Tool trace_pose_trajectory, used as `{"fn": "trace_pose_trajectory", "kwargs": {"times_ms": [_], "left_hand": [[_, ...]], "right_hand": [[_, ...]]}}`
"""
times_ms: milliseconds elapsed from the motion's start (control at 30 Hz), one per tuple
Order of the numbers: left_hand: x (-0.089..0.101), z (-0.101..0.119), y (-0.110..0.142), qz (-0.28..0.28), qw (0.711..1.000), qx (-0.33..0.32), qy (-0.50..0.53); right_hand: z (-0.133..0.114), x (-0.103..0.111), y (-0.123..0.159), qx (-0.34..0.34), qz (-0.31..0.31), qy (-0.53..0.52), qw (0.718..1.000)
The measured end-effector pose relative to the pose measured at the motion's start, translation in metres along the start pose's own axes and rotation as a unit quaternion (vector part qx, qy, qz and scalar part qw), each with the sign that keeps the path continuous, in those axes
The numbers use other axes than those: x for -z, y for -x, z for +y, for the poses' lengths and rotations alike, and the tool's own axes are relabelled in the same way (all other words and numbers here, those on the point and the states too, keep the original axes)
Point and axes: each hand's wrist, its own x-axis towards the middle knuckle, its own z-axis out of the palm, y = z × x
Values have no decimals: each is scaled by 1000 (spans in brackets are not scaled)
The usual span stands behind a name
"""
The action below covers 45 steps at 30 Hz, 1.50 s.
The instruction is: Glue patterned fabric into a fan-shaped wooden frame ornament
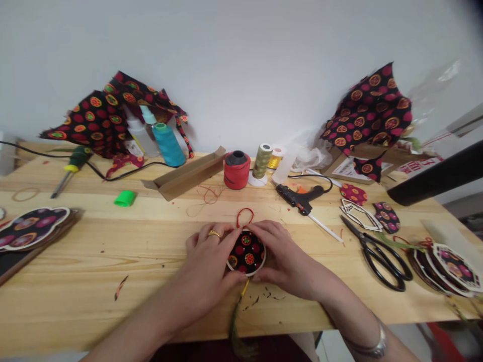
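A round ornament (247, 254) covered in dark patterned fabric with a pale rim lies between my two hands near the front of the table. My left hand (211, 256) grips its left edge, thumb at the bottom and fingers at the top. On the opposite edge, my right hand (281, 256) holds it the same way. A red cord loop (245, 215) sticks out above the ornament. Below it a green tassel (237, 327) on a yellow cord hangs over the table's front edge.
Black scissors (381, 256) and finished-looking ornaments (451, 266) lie at right. Behind stand a glue gun (302, 196), red thread spool (236, 171), olive spool (261, 163), open cardboard box (188, 176) and teal thread cone (168, 146). A screwdriver (71, 168) and green cap (125, 198) lie left.
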Motion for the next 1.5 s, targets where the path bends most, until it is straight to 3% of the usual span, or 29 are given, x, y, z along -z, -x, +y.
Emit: {"fn": "trace_pose_trajectory", "kwargs": {"times_ms": [67, 267, 667, 1500], "left_hand": [[0, 0, 0, 0, 1000, 0, 0], [0, -1, 1, 1, 1000, 5, 0], [-1, -2, -1, -2, 1000, 16, 6], [3, -6, 2, -13, 1000, 0, 28]], "right_hand": [[-1, 0, 5, -11, 17, -19, 1000], [-2, -17, 21, -24, 149, -1, 988], [-2, -30, 17, 0, 195, 40, 980], [-17, -28, 11, -91, 127, 59, 986]]}}
